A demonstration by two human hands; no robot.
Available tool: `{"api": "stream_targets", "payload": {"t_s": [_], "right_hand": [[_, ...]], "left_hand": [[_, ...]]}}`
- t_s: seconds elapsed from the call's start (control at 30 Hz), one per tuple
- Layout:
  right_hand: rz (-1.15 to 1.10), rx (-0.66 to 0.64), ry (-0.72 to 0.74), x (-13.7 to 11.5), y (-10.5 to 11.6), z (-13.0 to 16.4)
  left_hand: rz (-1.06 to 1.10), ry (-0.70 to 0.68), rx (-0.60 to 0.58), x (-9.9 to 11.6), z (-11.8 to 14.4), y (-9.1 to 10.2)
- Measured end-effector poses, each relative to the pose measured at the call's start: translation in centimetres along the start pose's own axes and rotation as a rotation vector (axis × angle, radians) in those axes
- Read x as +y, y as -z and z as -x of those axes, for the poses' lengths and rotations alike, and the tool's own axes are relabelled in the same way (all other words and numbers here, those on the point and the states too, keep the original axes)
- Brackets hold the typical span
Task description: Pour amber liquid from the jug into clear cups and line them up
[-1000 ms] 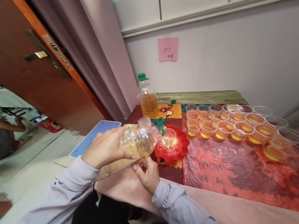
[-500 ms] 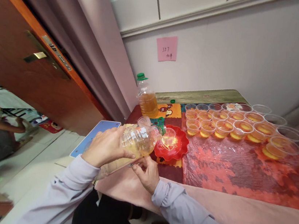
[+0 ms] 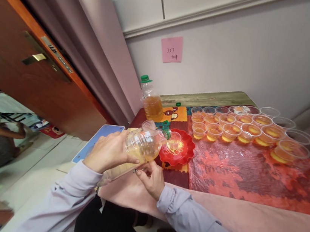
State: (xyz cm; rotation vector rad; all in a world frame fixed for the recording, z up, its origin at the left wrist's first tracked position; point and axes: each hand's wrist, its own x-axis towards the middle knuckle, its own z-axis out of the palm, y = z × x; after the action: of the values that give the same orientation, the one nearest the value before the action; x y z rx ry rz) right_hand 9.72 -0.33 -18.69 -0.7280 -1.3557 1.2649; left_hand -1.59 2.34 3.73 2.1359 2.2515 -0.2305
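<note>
left hand (image 3: pixel 110 152) is gripping tilted bottle (image 3: pixel 143 142), right hand (image 3: pixel 153 178) is curling under, grip unclear; mid-frame cup (image 3: pixel 175 138) seemingly filling, right-side front cups (image 3: pixel 231 133) holding drink, back cups (image 3: pixel 209 111) looking empty.

The clear, ribbed plastic bottle (image 3: pixel 147 145) is tipped well over on its side, its neck slanting up and to the right, with pale yellow liquid inside and a green handle (image 3: pixel 165 129) at the neck. Its mouth is at the rim of a small clear cup (image 3: pixel 175 138), which stands on a scalloped red plate (image 3: pixel 186 152) with gold heart decoration.
</note>
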Motion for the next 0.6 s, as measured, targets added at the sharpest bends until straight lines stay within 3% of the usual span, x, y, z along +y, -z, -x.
{"api": "stream_targets", "payload": {"t_s": [0.6], "right_hand": [[-0.002, -0.002, -0.002, 0.07, -0.15, 0.07]], "left_hand": [[-0.056, 0.015, -0.013, -0.08, 0.08, -0.06]]}}
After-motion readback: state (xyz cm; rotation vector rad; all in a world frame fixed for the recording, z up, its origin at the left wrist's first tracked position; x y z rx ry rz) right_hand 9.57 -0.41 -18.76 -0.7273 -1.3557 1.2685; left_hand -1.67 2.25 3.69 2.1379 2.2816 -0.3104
